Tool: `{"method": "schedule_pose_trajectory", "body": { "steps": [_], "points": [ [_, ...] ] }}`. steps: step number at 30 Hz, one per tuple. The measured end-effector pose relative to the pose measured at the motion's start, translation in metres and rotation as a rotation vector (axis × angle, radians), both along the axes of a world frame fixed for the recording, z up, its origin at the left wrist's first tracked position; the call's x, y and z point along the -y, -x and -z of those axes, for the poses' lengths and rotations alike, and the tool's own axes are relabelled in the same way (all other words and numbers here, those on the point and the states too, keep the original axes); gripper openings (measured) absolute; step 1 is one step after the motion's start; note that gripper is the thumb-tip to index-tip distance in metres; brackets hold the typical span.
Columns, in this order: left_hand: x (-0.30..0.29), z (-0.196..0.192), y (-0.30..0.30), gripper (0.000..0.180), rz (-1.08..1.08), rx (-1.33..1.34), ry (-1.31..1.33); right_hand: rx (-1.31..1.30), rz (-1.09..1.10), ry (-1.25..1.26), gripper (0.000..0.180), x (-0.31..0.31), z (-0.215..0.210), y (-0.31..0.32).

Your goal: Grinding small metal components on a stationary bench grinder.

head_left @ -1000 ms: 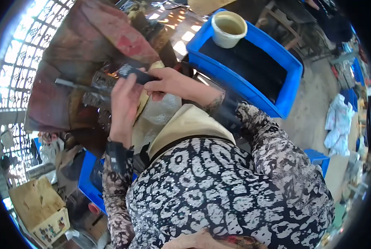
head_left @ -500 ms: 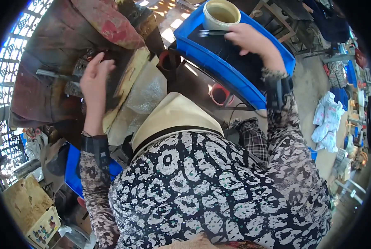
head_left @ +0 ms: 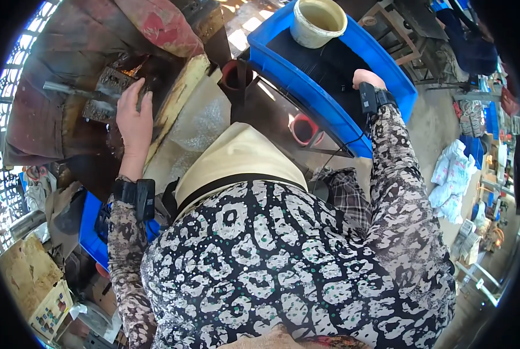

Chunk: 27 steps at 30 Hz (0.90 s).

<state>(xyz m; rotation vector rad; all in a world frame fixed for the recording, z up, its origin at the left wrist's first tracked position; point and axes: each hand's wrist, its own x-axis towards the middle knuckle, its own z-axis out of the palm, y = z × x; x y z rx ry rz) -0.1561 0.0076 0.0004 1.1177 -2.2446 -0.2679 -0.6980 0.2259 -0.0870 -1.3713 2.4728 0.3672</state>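
Head view: the left hand (head_left: 133,119) lies flat, fingers spread and extended, on the dark metal fixture (head_left: 105,99) at about ten o'clock, seemingly steadying itself there rather than gripping; a grey rod (head_left: 68,89) juts from the fixture toward nine o'clock. The right hand (head_left: 366,78), at about one o'clock, reaches down into the blue crate (head_left: 306,93), likely because the dark stock sits deep inside. Its fingers are hidden by the wrist and black wristband, so I cannot tell their spread or hold. A cream bucket (head_left: 318,22) stands in the crate's far end, at twelve o'clock. The crate's dark contents are hard to make out.
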Motion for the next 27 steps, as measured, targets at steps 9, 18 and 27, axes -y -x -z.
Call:
{"method": "schedule_pose_trajectory", "body": {
  "steps": [9, 18, 27],
  "points": [
    [-0.001, 0.015, -0.002, 0.037, 0.029, 0.113, 0.107, 0.397, 0.365, -0.019, 0.019, 0.045, -0.088, -0.009],
    [-0.004, 0.010, 0.014, 0.049, -0.071, 0.266, 0.104, 0.227, 0.213, 0.254, 0.025, 0.180, -0.081, 0.026],
    [-0.001, 0.014, 0.014, 0.049, -0.083, 0.331, 0.165, 0.001, -0.311, 0.247, 0.023, 0.194, 0.000, 0.034]
  ]
}}
